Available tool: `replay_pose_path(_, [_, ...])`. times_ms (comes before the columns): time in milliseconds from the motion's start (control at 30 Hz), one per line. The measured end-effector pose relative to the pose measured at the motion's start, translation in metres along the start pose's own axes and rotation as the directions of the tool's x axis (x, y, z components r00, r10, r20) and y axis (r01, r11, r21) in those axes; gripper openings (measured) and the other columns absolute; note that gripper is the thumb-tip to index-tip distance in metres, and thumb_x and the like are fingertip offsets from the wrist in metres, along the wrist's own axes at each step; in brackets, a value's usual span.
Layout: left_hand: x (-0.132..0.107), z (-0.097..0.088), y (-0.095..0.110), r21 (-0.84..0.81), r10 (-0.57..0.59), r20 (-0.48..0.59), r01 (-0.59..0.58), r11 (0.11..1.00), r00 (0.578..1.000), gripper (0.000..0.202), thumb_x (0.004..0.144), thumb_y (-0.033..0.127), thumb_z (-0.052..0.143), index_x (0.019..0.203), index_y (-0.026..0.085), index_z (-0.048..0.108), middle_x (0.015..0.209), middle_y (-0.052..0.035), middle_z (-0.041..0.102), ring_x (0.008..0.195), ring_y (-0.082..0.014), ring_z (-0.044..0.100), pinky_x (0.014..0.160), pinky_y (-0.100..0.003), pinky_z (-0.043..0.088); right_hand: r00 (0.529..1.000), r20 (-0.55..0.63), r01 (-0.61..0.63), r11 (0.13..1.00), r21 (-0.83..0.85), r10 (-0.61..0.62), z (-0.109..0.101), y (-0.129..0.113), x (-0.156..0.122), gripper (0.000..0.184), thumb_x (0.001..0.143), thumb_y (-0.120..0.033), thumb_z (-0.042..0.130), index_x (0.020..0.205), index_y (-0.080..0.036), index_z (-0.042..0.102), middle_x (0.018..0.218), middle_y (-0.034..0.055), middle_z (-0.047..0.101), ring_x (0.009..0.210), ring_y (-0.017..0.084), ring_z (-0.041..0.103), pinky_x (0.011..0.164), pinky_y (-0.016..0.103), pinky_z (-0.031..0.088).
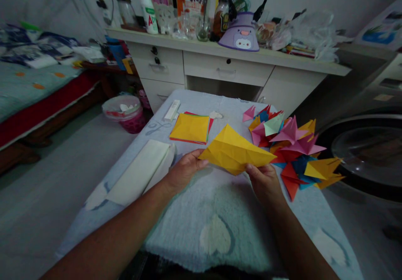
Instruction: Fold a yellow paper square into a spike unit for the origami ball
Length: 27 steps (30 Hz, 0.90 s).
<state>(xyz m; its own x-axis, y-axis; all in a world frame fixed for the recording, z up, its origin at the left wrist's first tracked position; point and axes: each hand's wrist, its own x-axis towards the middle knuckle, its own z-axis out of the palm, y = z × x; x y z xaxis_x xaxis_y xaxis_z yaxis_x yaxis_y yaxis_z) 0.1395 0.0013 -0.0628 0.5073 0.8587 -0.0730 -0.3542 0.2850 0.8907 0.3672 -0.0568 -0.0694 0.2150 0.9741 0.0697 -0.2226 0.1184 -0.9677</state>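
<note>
A yellow sheet of origami paper [235, 150], creased and spread into a diamond shape, is held up between my two hands above the table. My left hand [187, 165] pinches its left corner between thumb and fingers. At the lower right edge, my right hand [264, 177] grips it with the thumb in front and the fingers behind. Just beyond my left hand lies a stack of square coloured paper [190, 128], yellow on top with red edges showing. To the right of my right hand is a pile of folded paper pieces [292, 133] in pink, red, blue, yellow and pale green.
A cloth covers the table [176, 225]. On its left lie a folded white paper or cloth [140, 169] and a small white box [172, 110]. Behind stands a white desk [163, 66] crowded with jars and bags. A waste bin [125, 114] is at left, a washing machine [370, 141] at right.
</note>
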Motion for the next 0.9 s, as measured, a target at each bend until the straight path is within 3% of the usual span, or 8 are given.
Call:
replay_pose_path(67, [0.0,-0.001,-0.002,0.016,0.0,-0.01,0.0,1.0,1.0,0.034,0.069,0.036,0.078,0.097,0.018,0.071,0.094,-0.0065,0.071,0.088,-0.02,0.062,0.081,-0.031,0.044,1.0,0.0,-0.018,1.0,0.016,0.018,0.003,-0.001,0.0,0.026,0.074,-0.036,0.075,0.097,-0.026,0.07,0.103,0.0048,0.074,0.108,0.026,0.065,0.096,0.046,0.05])
replay_pose_path(200, [0.001,-0.004,-0.004,0.101,0.033,-0.1,-0.023,0.995,0.994,0.025,0.069,0.037,0.078,0.083,0.017,0.072,0.073,-0.0007,0.064,0.063,-0.0115,0.051,0.06,-0.024,0.036,1.0,-0.004,-0.028,0.999,0.019,0.028,0.005,-0.002,0.0,0.031,0.072,-0.038,0.075,0.1,-0.026,0.069,0.108,0.0057,0.073,0.103,0.026,0.067,0.093,0.045,0.053])
replay_pose_path(300, [0.001,-0.005,-0.003,0.102,0.033,-0.106,-0.022,0.994,0.994,0.023,0.069,0.036,0.078,0.081,0.017,0.071,0.065,0.002,0.058,0.055,-0.0085,0.042,0.053,-0.022,0.029,1.0,-0.022,-0.022,0.999,0.028,0.023,0.004,-0.003,0.001,0.032,0.072,-0.038,0.075,0.101,-0.027,0.068,0.106,0.0051,0.073,0.1,0.024,0.068,0.091,0.044,0.054])
replay_pose_path(600, [-0.001,0.002,0.002,-0.026,-0.007,-0.081,0.005,1.0,0.997,0.033,0.068,0.036,0.081,0.092,0.016,0.07,0.084,-0.0045,0.071,0.072,-0.0143,0.062,0.066,-0.024,0.044,0.996,-0.078,-0.027,0.997,0.076,0.033,-0.002,-0.006,0.004,0.037,0.069,-0.038,0.076,0.102,-0.027,0.064,0.103,0.0044,0.072,0.095,0.021,0.068,0.084,0.036,0.055])
replay_pose_path(800, [-0.002,0.001,0.002,-0.03,-0.014,-0.075,0.011,0.999,0.997,0.033,0.069,0.032,0.08,0.095,0.015,0.069,0.088,-0.006,0.073,0.074,-0.0153,0.065,0.068,-0.024,0.047,0.992,-0.109,-0.055,0.991,0.119,0.068,-0.005,-0.01,0.005,0.045,0.07,-0.034,0.076,0.111,-0.031,0.059,0.087,-0.002,0.069,0.071,0.014,0.067,0.063,0.026,0.055])
replay_pose_path(900, [-0.001,0.0,0.001,-0.023,0.006,-0.068,-0.008,1.0,0.998,0.034,0.071,0.03,0.079,0.099,0.015,0.067,0.092,-0.0064,0.072,0.077,-0.0157,0.066,0.07,-0.025,0.048,0.992,-0.092,-0.07,0.989,0.134,0.082,-0.004,-0.01,0.006,0.042,0.068,-0.031,0.078,0.106,-0.028,0.06,0.081,-0.0032,0.068,0.061,0.011,0.064,0.052,0.021,0.051])
